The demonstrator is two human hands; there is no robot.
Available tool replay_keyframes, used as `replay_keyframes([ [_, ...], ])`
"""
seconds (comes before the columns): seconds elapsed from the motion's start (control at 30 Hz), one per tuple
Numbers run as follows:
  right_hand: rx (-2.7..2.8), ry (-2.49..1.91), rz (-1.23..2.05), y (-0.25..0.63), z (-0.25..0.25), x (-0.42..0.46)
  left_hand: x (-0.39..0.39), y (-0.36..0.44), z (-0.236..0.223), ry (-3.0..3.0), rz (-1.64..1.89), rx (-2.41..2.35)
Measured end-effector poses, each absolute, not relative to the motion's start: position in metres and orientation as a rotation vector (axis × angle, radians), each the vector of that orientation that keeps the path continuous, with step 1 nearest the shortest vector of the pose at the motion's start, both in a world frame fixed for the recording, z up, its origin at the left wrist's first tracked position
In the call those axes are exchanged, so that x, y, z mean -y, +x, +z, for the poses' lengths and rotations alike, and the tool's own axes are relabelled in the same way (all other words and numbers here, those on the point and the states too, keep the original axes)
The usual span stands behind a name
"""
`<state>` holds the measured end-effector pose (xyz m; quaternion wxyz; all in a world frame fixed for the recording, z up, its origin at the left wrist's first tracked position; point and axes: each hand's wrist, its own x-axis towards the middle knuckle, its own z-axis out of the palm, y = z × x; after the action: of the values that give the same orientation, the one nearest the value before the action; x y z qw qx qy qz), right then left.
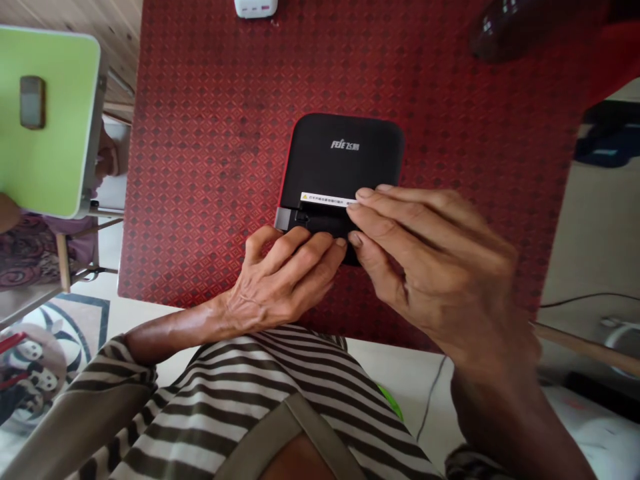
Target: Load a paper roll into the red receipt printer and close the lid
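A black box-shaped device with a red edge, a white logo and a white warning label lies on a red patterned tablecloth. My left hand rests at its near edge, fingers curled against the lower side by a grey connector. My right hand comes in from the right, its fingertips pressed together on the label strip and the recess at the device's near edge. Both hands touch the device; whether either truly grips it is hard to see.
A white object sits at the table's far edge. A dark object lies at the far right. A green-topped stool with a small grey item stands left. A cable runs on the floor.
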<state>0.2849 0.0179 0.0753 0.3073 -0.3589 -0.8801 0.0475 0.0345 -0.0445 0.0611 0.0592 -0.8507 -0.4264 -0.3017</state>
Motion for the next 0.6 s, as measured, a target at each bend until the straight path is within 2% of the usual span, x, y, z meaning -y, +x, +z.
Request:
replay_keyframes([
  [0.4,2.283,-1.012,0.134,0.275,0.069,-0.007,0.043,0.035,0.059,-2.576,-0.918,1.319],
  [0.6,2.289,-1.009,0.139,0.278,0.067,-0.005,0.04,0.025,0.067,-2.649,-1.117,1.302],
])
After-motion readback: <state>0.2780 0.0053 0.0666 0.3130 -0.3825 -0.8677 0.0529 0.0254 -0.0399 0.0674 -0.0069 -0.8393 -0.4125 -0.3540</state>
